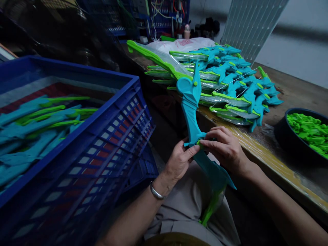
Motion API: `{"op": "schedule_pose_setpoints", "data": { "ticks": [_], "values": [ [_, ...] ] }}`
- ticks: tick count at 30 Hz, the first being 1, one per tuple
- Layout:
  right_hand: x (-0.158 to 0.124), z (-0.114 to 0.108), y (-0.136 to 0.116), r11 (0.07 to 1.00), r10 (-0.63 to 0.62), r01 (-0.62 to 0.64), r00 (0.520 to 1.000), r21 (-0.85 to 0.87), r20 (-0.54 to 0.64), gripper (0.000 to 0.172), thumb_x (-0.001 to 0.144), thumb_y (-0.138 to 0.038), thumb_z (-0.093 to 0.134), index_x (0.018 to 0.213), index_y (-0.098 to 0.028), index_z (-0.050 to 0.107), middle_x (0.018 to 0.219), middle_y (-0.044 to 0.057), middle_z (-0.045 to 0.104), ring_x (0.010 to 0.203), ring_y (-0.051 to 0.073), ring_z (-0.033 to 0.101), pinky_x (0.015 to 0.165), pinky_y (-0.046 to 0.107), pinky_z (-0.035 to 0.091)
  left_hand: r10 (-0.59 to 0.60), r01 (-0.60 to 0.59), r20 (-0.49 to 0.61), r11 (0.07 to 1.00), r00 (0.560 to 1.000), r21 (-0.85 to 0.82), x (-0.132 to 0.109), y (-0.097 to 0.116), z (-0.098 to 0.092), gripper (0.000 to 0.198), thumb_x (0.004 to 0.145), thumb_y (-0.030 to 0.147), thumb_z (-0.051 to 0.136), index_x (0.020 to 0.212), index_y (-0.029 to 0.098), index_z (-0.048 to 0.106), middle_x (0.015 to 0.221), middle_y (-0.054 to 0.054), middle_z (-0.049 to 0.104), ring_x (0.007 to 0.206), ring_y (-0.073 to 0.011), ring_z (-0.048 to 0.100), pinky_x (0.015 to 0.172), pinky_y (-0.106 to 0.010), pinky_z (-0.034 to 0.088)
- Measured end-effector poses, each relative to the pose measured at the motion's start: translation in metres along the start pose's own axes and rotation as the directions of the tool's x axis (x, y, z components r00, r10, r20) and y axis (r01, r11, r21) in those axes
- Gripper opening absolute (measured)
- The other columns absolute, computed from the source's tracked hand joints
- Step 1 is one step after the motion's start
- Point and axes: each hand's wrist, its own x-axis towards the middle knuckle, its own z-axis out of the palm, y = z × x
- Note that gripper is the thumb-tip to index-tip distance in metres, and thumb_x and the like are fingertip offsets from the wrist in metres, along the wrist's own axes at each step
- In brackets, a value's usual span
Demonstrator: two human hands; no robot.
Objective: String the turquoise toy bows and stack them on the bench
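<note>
A turquoise plastic toy bow (pixel 190 114) with bright green limbs stands slantwise over my lap. Its upper limb, clear film on it, reaches toward the upper left; the lower limb hangs by my knees. My left hand (pixel 178 159) is closed around the bow's middle, thumb pressed at the grip. At the same spot the fingers of my right hand (pixel 227 148) pinch a small green plastic piece (pixel 199 143) against the bow. Fingers partly cover this piece, and whether it is seated in the bow cannot be seen.
A blue plastic crate (pixel 107 150) at left holds several turquoise and green bow parts (pixel 38 136). On the wooden bench (pixel 294 82), similar bows (pixel 238 82) lie piled up. A dark bowl (pixel 283 136) of small green pieces (pixel 310 131) stands at right. Behind the pile is a white bag (pixel 179 44).
</note>
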Motion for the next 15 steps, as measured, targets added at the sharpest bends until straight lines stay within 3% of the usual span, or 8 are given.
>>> {"op": "schedule_pose_setpoints", "data": {
  "ticks": [4,7,8,10,12,13,15],
  "values": [
    [-0.002,0.001,-0.001,0.999,0.032,-0.032,0.999,0.008,-0.028,0.022,0.102,-0.014,0.058,0.112,-0.027,0.073,0.104,0.009,0.065,0.104,0.025,0.06,0.08,0.039,0.051,0.038,-0.039,-0.073,0.999,0.997,-0.005,0.003,-0.004,0.002,0.051,0.058,0.031,0.1,0.098,0.014,0.073,0.085,-0.003,0.077,0.073,-0.0174,0.071,0.075,-0.03,0.058],
    [-0.004,0.002,-0.005,0.937,0.314,-0.3,0.948,0.177,-0.057,0.021,0.098,-0.026,0.068,0.12,-0.027,0.069,0.121,0.01,0.061,0.111,0.025,0.062,0.086,0.04,0.055,0.073,-0.07,-0.1,0.997,0.992,0.039,0.003,-0.006,0.003,0.05,0.06,0.032,0.099,0.098,0.013,0.074,0.087,-0.005,0.078,0.074,-0.0187,0.072,0.076,-0.031,0.059],
    [-0.004,0.001,-0.006,0.866,0.436,-0.411,0.9,0.284,-0.028,0.031,0.095,-0.032,0.073,0.125,-0.025,0.067,0.123,0.011,0.062,0.108,0.025,0.064,0.086,0.04,0.056,0.08,-0.074,-0.098,0.996,0.992,0.056,0.003,-0.006,0.003,0.05,0.061,0.033,0.098,0.1,0.013,0.074,0.088,-0.006,0.078,0.075,-0.0201,0.072,0.077,-0.033,0.059],
    [-0.003,0.0,-0.006,0.631,0.618,-0.598,0.772,0.494,0.146,0.052,0.087,-0.043,0.081,0.131,-0.021,0.062,0.112,0.01,0.067,0.094,0.024,0.069,0.079,0.038,0.059,0.08,-0.073,-0.094,0.994,0.992,0.076,0.002,-0.006,0.005,0.051,0.062,0.033,0.097,0.101,0.013,0.074,0.092,-0.008,0.079,0.076,-0.0224,0.073,0.077,-0.035,0.061],
    [0.0,-0.003,-0.007,0.391,0.664,-0.702,0.663,0.595,0.345,0.058,0.083,-0.048,0.082,0.128,-0.017,0.062,0.095,0.006,0.07,0.078,0.021,0.069,0.071,0.035,0.059,0.085,-0.076,-0.096,0.993,0.992,0.085,0.001,-0.005,0.006,0.052,0.06,0.033,0.097,0.102,0.013,0.074,0.092,-0.009,0.08,0.074,-0.0229,0.073,0.075,-0.036,0.061],
    [0.002,-0.004,-0.008,0.313,0.666,-0.725,0.628,0.613,0.402,0.057,0.082,-0.049,0.082,0.125,-0.016,0.063,0.09,0.004,0.07,0.074,0.019,0.068,0.069,0.034,0.059,0.089,-0.08,-0.095,0.992,0.992,0.096,0.0,-0.004,0.007,0.052,0.06,0.033,0.097,0.103,0.013,0.074,0.091,-0.009,0.08,0.073,-0.0228,0.073,0.074,-0.036,0.062],
    [0.004,-0.006,-0.01,0.265,0.681,-0.73,0.604,0.629,0.414,0.053,0.081,-0.047,0.08,0.12,-0.016,0.065,0.089,0.003,0.069,0.074,0.017,0.067,0.069,0.032,0.059,0.106,-0.094,-0.089,0.987,0.99,0.133,-0.002,-0.004,0.008,0.052,0.061,0.033,0.096,0.104,0.013,0.075,0.091,-0.009,0.08,0.073,-0.0227,0.072,0.073,-0.035,0.061]
  ]
}}
